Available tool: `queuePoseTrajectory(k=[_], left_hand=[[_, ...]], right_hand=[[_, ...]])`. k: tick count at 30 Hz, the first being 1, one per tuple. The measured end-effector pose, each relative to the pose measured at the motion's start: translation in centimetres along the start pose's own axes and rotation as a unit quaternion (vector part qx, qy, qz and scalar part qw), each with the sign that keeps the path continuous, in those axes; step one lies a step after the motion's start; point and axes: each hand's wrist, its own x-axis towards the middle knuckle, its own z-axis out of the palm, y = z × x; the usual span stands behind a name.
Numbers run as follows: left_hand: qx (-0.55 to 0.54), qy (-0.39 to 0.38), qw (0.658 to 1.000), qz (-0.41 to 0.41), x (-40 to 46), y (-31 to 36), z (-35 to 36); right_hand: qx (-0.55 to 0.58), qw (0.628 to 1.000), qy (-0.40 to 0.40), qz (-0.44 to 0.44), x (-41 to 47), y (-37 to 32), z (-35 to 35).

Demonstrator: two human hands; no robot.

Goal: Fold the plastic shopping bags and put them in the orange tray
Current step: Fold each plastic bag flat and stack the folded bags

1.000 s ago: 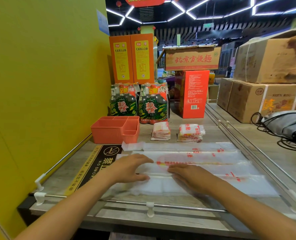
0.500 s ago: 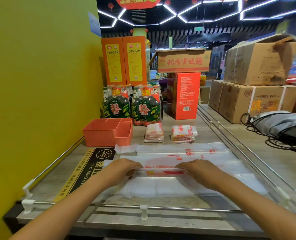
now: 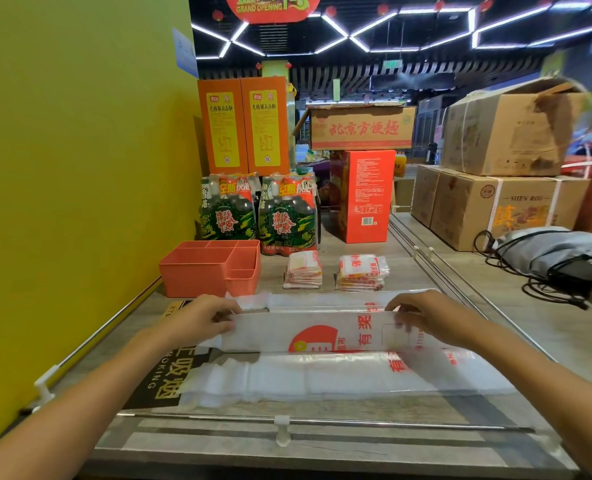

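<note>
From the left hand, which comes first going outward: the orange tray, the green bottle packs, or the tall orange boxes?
From the left hand, in the head view:
1. Orange tray, just beyond the hand, by the yellow wall.
2. Green bottle packs, behind the tray.
3. Tall orange boxes, stacked farthest back.

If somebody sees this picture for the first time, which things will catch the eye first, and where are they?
First, the two hands at the centre: the left hand and right hand pinch the far edge of a long plastic shopping bag with a red print, lifted over the counter. Behind the left hand, by the yellow wall, stands the orange tray. To its right lie two stacks of folded bags.
</note>
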Motion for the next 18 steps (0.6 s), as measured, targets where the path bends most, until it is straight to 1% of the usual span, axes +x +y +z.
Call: queuePoseTrajectory(k=[2, 5, 9, 11, 13, 15, 18], left_hand=[[-0.027, 0.015, 0.999, -0.015, 0.6, -0.4, -0.3], [-0.035, 0.010, 0.998, -0.044, 1.5, -1.0, 0.0], [-0.005, -0.001, 0.999, -0.051, 2.0, -1.2, 1.3], [0.027, 0.013, 0.999, -0.034, 1.9, -0.9, 2.2], [0.042, 0.048, 0.998, 0.015, 1.6, 0.0, 2.9], [0.034, 0.051, 0.995, 0.073, 1.3, 2.0, 3.4], [0.068, -0.033, 0.993, 0.088, 1.2, 5.9, 4.7]], right_hand=[[-0.001, 1.000, -0.001, 0.010, 0.9, 0.4, -0.3], [-0.017, 1.000, 0.003, 0.024, 2.1, 0.9, 0.0], [-0.075, 0.996, 0.035, 0.036, 2.7, 1.2, 2.2], [-0.123, 0.990, 0.073, 0.008, 2.7, 0.4, 3.7], [-0.147, 0.983, 0.101, -0.051, 2.8, -0.9, 4.8], [-0.121, 0.984, 0.087, -0.096, 2.8, -2.7, 5.3], [-0.097, 0.986, 0.002, -0.138, 2.9, -5.9, 6.1]])
